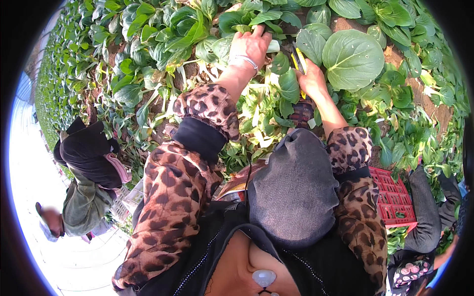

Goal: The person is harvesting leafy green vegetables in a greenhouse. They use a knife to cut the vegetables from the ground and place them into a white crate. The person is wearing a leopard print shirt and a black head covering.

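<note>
My left hand [251, 46], with a pale bangle at the wrist, is closed around the lower part of a green leafy bok choy plant [233, 20]. A pale stalk end [273, 46] sticks out to the right of its fingers. Just to the right, my right hand [313, 77] grips a yellow-and-black knife [298, 61], which points away from me toward the plant bases. The knife's tip is partly lost among leaves. A broad round leaf [353, 59] with small holes spreads beside my right hand. Loose, yellowing leaves [255, 107] lie on the soil below both hands.
My bent knee in grey denim [296, 185] is between my arms. A red plastic crate [394, 198] stands at right, near another person's leg [426, 211]. At left, a person [90, 159] bends beside a pale crate [135, 196]. Dense rows of greens [74, 74] surround me.
</note>
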### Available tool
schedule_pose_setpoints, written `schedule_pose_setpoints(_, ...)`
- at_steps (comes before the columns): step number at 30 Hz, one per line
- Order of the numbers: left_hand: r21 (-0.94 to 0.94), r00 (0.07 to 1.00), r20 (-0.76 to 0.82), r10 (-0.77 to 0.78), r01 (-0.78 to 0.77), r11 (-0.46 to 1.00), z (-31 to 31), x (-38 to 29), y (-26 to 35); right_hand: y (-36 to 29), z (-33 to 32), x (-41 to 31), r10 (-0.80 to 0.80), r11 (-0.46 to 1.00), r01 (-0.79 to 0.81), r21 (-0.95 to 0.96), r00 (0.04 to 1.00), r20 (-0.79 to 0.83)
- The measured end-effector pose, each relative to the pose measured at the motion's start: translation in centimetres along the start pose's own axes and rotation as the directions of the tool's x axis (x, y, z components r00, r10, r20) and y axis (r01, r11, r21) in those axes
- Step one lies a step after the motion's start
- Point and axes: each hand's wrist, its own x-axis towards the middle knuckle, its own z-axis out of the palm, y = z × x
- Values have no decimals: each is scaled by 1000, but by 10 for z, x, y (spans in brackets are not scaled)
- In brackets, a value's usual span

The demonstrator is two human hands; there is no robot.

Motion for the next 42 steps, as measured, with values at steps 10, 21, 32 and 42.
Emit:
schedule_pose_setpoints(10, -125, 993, -89, -73, 61, 990, 18, -3, -35, 10, 24, 39, -167, 737, -7, 676, 967, 191)
schedule_pose_setpoints(21, -775, 958, -98, -271, 97, 625, -1, -6, -42, 9, -25, -41, -207, 892, -74, 446, 810, 549)
schedule_pose_setpoints(32, -806, 856, 457, -241, 284, -520, -41, -87, -1, -44, -37, -52, -272, 280, -36, 959, 955, 115)
schedule_pose_setpoints(42, -923, 771, 102, -628, 309, 230, -44, -105, -19, -38, -46, -33, 96, 519, -243, 820, 969, 227)
